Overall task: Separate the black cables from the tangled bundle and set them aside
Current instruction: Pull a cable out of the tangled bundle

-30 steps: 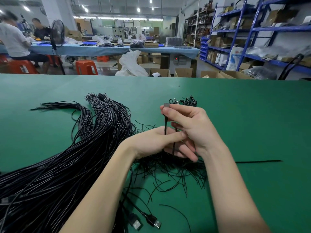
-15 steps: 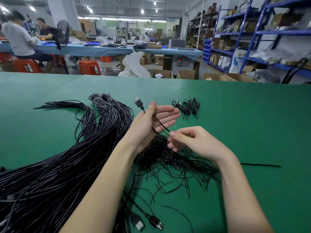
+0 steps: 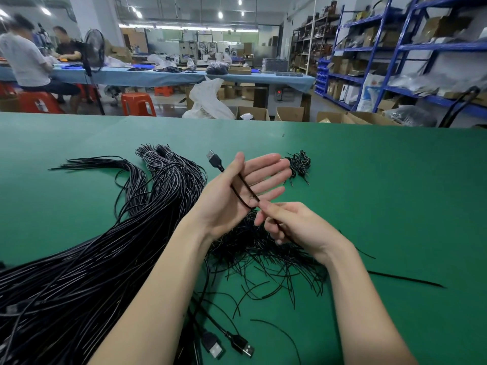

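Head view: left hand (image 3: 237, 191), palm up with fingers straight, carries a looped black cable (image 3: 243, 192) across its palm, the USB plug (image 3: 213, 158) sticking out at 11 o'clock. Right hand (image 3: 295, 225), at 4 o'clock from it, pinches that cable's lower run. Tangled bundle (image 3: 263, 254) lies beneath on the green table (image 3: 382, 193); a thick cable sheaf (image 3: 87, 262) spreads toward 8 o'clock.

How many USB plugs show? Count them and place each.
3: one USB plug sticks up past the left hand; two USB plugs lie near the bottom edge. The bundle may hide more.
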A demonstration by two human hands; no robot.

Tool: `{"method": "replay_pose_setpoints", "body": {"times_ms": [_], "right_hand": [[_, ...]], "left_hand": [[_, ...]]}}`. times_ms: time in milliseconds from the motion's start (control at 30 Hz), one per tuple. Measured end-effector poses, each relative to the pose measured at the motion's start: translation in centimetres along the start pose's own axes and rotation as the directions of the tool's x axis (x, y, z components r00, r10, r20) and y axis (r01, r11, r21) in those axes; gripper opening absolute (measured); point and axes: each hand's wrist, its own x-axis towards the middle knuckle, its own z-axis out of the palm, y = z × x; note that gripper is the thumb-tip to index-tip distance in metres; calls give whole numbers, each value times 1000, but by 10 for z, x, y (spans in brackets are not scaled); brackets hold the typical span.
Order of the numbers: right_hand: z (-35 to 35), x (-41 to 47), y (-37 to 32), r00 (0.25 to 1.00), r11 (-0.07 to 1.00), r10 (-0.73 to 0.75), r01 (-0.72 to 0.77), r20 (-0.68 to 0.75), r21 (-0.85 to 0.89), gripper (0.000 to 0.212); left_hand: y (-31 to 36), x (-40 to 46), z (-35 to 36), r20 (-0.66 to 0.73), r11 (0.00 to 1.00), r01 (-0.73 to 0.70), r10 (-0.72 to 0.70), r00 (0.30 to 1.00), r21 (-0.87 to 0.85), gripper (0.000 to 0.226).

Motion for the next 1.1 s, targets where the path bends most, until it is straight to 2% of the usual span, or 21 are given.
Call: {"method": "replay_pose_setpoints", "body": {"times_ms": [100,233,367,467,600,667,733,767,800,900,967,1033,1100], "right_hand": [[-1,0,2,1000,1000,0,0,12,22,32],[-6,2,1,1000,997,9,-8,12,-83,43],[-15,-7,3,998,978,55,-60,-32,-201,52],[-23,-12,-5,994,949,1,-35,-107,-314,39],[-31,-13,-20,992,893,-75,24,-98,-449,8],[-32,-15,-28,994,915,-74,35,-82,-401,4],[-31,-15,-38,991,912,-104,62,-83,-405,7],[-29,-13,-43,986,891,-133,72,-106,-448,9],[-26,-11,-46,974,868,-176,83,-146,-490,12],[-17,-3,-51,863,846,-370,160,-344,-509,15],[-11,0,-48,821,884,-392,211,-416,-417,10],[-3,1,-41,884,958,-274,213,-380,-194,8],[5,1,-30,960,988,-120,140,-253,60,8]], "left_hand": [[-2,1,1,28,999,-17,16,999,32,56],[-2,0,-1,88,996,18,-27,996,92,55],[6,-6,-4,138,981,94,-117,983,167,54],[9,-11,-2,179,937,184,-244,953,298,54],[18,-16,5,240,815,334,-484,841,473,56],[22,-17,7,144,696,399,-582,800,596,53],[19,-14,10,-30,503,435,-628,778,747,48],[15,-12,11,-96,446,438,-607,789,781,46],[11,-10,11,-137,444,434,-558,819,784,45],[6,-2,7,-203,525,349,-315,927,776,50],[6,1,-3,-260,534,298,-148,954,791,51],[7,2,-12,-312,571,260,-7,950,778,50],[6,4,-16,-302,708,166,69,951,687,46]]}}
